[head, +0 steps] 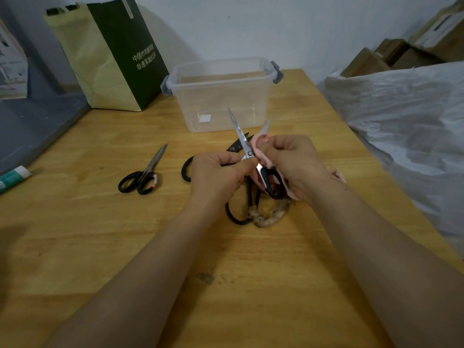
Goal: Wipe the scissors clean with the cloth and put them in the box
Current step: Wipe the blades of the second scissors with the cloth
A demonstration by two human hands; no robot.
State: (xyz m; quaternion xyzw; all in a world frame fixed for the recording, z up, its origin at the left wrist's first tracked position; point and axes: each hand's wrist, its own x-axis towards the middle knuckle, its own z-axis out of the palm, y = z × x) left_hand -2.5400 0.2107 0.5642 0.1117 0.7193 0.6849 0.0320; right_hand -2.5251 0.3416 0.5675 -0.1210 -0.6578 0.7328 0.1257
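Head view: at the left, the small scissors are seen lying shut on the table. Just to their right, the dark scissors are partly hidden behind the left hand. The fingers of that hand are curled tight, and one handle of the held scissors seems to be gripped inside them. This pair is held up above the table with its blades spread wide.

Behind the blades, at the back of the table, the clear box is seen with no lid on it. No scissors can be seen inside it. Under the hands, the old scissors with wrapped handles lie on the table.

The pink cloth is pinched by the thumb and fingers of the right hand and pressed on the right blade. The wiping of this pair is judged to be partly done. Nothing has been put in the box yet, and three more pairs are thought to be waiting.
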